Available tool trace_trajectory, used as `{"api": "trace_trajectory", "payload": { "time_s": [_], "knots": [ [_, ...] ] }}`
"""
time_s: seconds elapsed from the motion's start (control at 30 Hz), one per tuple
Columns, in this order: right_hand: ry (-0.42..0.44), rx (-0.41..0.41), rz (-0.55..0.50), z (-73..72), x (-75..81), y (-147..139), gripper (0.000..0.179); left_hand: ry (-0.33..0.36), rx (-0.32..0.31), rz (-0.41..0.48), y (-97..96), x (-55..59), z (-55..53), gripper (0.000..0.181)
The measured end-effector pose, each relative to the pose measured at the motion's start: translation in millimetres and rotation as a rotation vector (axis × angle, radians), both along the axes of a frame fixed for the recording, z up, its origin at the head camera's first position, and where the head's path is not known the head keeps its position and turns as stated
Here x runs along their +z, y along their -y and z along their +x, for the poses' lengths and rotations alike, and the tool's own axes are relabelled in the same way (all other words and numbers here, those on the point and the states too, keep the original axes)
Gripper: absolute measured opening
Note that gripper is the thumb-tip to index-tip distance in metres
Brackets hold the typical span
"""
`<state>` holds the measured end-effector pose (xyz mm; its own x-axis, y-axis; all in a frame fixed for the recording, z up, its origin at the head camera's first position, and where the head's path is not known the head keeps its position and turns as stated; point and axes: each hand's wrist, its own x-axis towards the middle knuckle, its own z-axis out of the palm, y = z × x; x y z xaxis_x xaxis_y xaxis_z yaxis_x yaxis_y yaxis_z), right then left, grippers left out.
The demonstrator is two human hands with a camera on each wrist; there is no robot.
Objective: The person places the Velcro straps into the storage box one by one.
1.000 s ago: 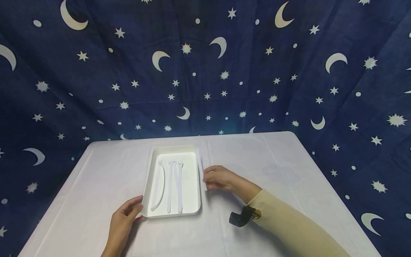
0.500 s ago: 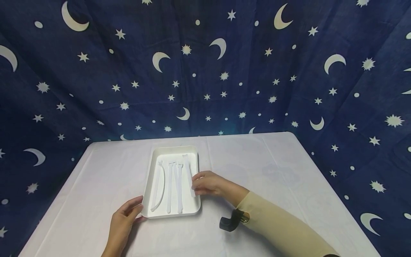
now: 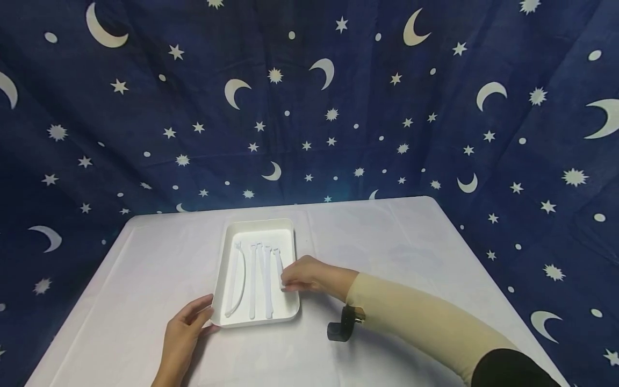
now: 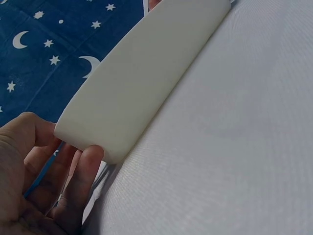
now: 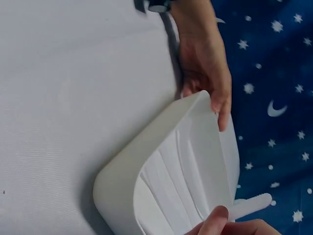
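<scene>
A shallow white rectangular tray (image 3: 286,313) sits on the table, with several thin white straps (image 3: 253,282) lying lengthwise in it. Each strap has a wider T-shaped head at the far end; the leftmost strap (image 3: 243,279) bows in a curve. My left hand (image 3: 180,336) grips the tray's near left corner, thumb and fingers around the wall, as the left wrist view of the tray (image 4: 132,78) also shows. Over the tray's right side, my right hand (image 3: 306,273) pinches another white strap (image 3: 278,260). The end of this strap (image 5: 252,206) sticks out past the fingertips.
A white cloth (image 3: 387,247) covers the table. Behind it hangs a dark blue curtain (image 3: 300,91) with moons and stars. A black wrist camera (image 3: 342,325) hangs below my right wrist.
My right hand has moved left from outside the tray's right wall to over its inside, carrying the strap with it. My left hand keeps its hold on the tray corner.
</scene>
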<state>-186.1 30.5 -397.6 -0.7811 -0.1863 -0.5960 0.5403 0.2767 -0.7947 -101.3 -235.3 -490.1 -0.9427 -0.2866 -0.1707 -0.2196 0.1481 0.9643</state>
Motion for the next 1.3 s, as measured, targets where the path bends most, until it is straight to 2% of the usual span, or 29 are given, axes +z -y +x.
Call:
{"api": "trace_trajectory", "payload": {
  "time_s": [0.23,0.5,0.63,0.87,0.97,1.17,1.3],
  "knots": [
    [-0.045,0.006,0.066,2.7,1.9,7.4,0.028,0.013,-0.008,-0.013,-1.7,-0.4,-1.5,0.041],
    [-0.199,0.147,0.275,8.8,5.1,15.6,0.034,0.007,-0.017,-0.012,-2.8,0.3,-2.6,0.041],
    [-0.243,0.162,0.297,12.2,5.5,18.5,0.041,0.017,-0.008,-0.025,-3.1,-0.1,-1.8,0.040],
    [-0.275,0.173,0.328,15.9,5.2,25.3,0.017,0.017,0.010,-0.018,-2.3,0.3,-1.1,0.040],
    [-0.285,0.181,0.364,16.5,2.9,26.8,0.019,0.019,0.011,-0.025,-2.9,0.0,-1.8,0.040],
    [-0.334,0.255,0.456,19.1,-7.3,29.2,0.023,0.031,0.013,-0.037,-4.3,-0.9,-2.5,0.040],
    [-0.363,0.282,0.449,22.8,-10.1,31.3,0.022,0.033,0.015,-0.035,-3.8,-1.1,-0.9,0.041]
  ]
}}
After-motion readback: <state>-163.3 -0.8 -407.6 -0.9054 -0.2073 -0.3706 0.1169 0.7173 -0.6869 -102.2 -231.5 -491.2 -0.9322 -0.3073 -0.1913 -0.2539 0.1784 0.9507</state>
